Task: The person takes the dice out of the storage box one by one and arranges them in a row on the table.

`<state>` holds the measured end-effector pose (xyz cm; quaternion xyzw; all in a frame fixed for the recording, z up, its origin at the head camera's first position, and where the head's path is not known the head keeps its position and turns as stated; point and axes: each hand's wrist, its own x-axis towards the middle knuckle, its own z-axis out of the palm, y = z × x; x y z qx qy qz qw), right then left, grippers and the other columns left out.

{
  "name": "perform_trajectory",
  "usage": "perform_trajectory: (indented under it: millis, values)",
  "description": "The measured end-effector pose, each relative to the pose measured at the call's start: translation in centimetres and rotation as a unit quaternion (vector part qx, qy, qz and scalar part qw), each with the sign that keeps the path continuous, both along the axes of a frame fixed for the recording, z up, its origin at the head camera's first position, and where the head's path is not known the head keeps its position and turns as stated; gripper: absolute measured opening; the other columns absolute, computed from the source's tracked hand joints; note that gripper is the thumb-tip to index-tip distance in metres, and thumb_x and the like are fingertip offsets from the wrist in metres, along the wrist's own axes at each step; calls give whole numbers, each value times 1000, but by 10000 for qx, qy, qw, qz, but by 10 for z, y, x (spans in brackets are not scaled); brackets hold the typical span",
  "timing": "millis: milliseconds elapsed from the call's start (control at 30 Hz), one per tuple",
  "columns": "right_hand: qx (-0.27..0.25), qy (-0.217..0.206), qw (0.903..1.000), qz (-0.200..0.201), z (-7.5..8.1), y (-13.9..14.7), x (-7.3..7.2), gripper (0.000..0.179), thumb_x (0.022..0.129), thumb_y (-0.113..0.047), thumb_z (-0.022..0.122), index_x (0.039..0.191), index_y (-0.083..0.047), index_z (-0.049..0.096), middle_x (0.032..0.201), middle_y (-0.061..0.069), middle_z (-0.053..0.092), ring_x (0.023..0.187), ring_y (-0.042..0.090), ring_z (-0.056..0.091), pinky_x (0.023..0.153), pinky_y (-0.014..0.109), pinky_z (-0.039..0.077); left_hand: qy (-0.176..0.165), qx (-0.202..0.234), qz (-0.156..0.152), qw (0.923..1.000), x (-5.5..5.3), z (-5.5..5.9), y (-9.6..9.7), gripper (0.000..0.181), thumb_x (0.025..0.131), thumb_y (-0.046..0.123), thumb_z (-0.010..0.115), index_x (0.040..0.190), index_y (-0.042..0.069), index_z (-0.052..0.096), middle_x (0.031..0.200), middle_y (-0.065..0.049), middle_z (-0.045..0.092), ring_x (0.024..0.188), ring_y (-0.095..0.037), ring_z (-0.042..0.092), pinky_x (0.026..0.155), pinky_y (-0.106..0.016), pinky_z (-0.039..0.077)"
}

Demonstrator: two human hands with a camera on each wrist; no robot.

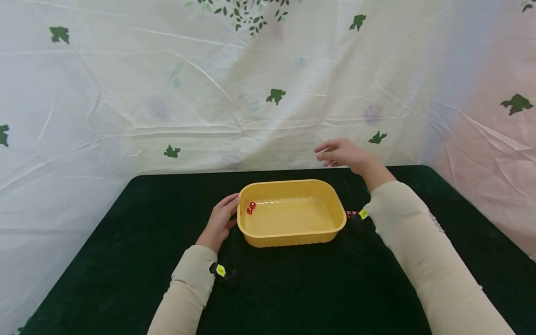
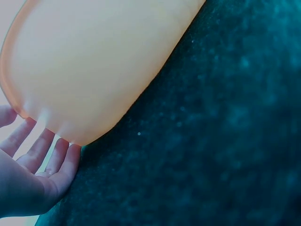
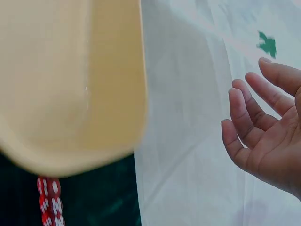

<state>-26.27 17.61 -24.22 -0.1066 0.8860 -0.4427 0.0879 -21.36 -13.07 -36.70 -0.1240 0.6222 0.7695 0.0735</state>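
Observation:
A yellow plastic basin (image 1: 293,239) sits on the dark cloth, with a couple of red dice (image 1: 251,208) at its left end. My left hand (image 1: 219,220) is at the basin's left end; in the left wrist view, its fairly straight fingers (image 2: 40,153) touch the outer wall. My right hand (image 1: 341,153) hovers past the basin's far right corner, holding nothing. Its fingers are spread and slightly bent in the right wrist view. Beside the basin's right end lies a row of red dice with white dots (image 3: 50,202), partly hidden by the basin and my right wrist.
Dark green cloth (image 1: 117,270) covers the table. Behind it hangs a pale curtain (image 1: 209,93) printed with green leaf shapes. A dark wrist device with a yellow tag (image 1: 220,270) is on the left sleeve; a similar one shows at the right sleeve.

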Motion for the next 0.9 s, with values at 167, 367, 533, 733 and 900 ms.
perform_trajectory:
  millis: [167, 367, 533, 733, 900]
  values:
    - [-175, -32, 9997, 190, -3, -26, -2, 35, 85, -22, 55, 115, -6, 51, 113, 13, 50, 93, 31, 49, 83, 38, 39, 20, -59, 26, 10000, 0, 0, -1, 31, 85, 28, 54, 113, 14, 54, 112, -3, 51, 101, -19, 47, 84, -41, 36]
    - [-495, -145, 9977, 431, -5, -52, -3, 30, 85, -17, 54, 113, -5, 53, 113, 13, 52, 85, 26, 52, 82, 39, 39, 97, -58, -2, 9999, 1, 0, -1, 31, 86, 27, 53, 114, 13, 53, 114, -5, 50, 102, -21, 46, 84, -42, 36]
    - [-735, -253, 9949, 637, -10, -68, -3, 31, 86, -15, 53, 114, -4, 52, 113, 14, 52, 84, 26, 53, 80, 35, 40, 139, -58, 13, 9999, 1, 0, -1, 32, 85, 27, 54, 114, 12, 54, 114, -5, 51, 102, -21, 46, 84, -41, 37]
    - [-856, -373, 9929, 734, -24, -89, -2, 28, 85, -16, 55, 110, -4, 54, 106, 13, 54, 91, 34, 50, 80, 38, 40, 131, -93, 3, 9999, 1, -1, 0, 31, 85, 28, 54, 113, 13, 54, 113, -4, 51, 102, -21, 47, 84, -42, 37]
    - [-1011, -576, 9910, 668, -38, -106, 0, 25, 83, -14, 58, 105, -4, 58, 99, 10, 55, 86, 32, 52, 82, 44, 38, 88, -101, 2, 9999, 1, -1, 1, 31, 85, 29, 54, 112, 14, 55, 112, -4, 52, 102, -21, 47, 85, -43, 36]
